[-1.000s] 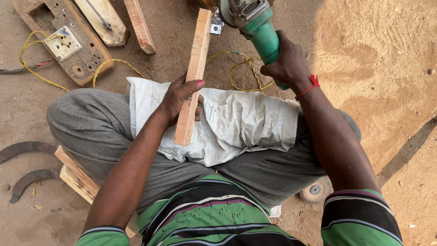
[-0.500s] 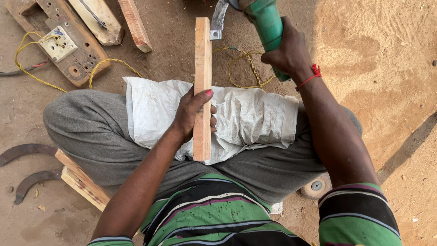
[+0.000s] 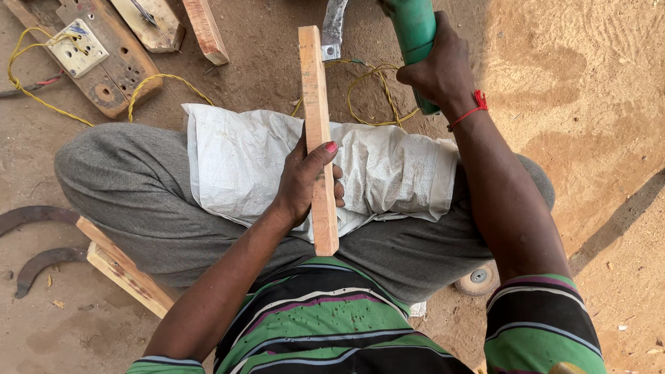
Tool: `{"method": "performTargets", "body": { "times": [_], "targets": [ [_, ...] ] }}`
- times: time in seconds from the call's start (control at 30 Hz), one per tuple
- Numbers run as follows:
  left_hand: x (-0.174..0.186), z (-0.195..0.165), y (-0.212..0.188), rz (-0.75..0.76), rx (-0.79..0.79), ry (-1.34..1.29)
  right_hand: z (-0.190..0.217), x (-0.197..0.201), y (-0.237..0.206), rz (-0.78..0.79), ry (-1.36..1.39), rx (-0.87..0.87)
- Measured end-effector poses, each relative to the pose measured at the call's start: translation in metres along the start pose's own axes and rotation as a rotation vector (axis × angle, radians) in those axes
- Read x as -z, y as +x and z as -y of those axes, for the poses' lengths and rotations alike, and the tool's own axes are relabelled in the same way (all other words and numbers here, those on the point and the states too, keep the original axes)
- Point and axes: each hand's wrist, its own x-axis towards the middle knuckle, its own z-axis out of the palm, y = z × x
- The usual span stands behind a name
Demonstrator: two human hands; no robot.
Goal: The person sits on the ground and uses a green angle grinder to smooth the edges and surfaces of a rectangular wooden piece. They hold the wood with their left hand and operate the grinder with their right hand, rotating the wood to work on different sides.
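Gripping the wooden strip (image 3: 318, 138) in our left hand (image 3: 305, 181) across the lap sack (image 3: 235, 163), right hand (image 3: 443, 69) clenched on the green grinder (image 3: 414, 28), we judge grinding comes next, demanding steady alignment.

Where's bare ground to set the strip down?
Bare sand lies right of the right hand and its green power tool. Upper left is crowded: socket board, yellow wire, offcuts. The left hand pins the wooden strip on the white sack.

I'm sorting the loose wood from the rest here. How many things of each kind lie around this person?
Wooden strip held in left hand: 1
Other wood pieces: 3
Socket board: 1
Green power tool in right hand: 1
White sack: 1
Curved metal pieces: 2
Total: 9
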Motion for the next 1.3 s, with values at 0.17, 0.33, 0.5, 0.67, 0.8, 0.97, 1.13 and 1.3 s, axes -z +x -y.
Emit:
{"method": "performTargets", "body": {
  "times": [0.17,0.33,0.5,0.67,0.8,0.97,1.13,1.3],
  "targets": [
    [-0.002,-0.001,-0.003,-0.013,-0.006,0.008,0.002,-0.003,0.003,0.001,-0.019,0.118],
    [-0.006,-0.001,-0.006,-0.005,-0.010,-0.017,0.007,0.002,0.006,-0.008,-0.020,-0.077],
    [-0.012,-0.002,-0.007,-0.013,-0.013,-0.032,0.016,0.003,-0.003,0.065,-0.022,-0.046],
    [-0.009,-0.008,-0.012,-0.010,0.010,-0.023,0.021,0.014,0.017,-0.033,-0.068,-0.188],
    [-0.014,-0.007,-0.012,0.010,-0.026,-0.027,0.021,0.018,0.023,-0.099,-0.089,-0.207],
    [-0.012,-0.005,-0.012,0.018,-0.007,-0.053,0.020,0.016,0.015,0.002,-0.093,-0.271],
    [-0.013,-0.008,-0.014,-0.001,-0.023,-0.028,0.014,0.031,0.028,-0.095,-0.081,-0.300],
    [-0.007,-0.003,-0.010,0.010,-0.025,0.017,0.017,0.022,0.019,-0.004,-0.084,-0.139]
  ]
}}
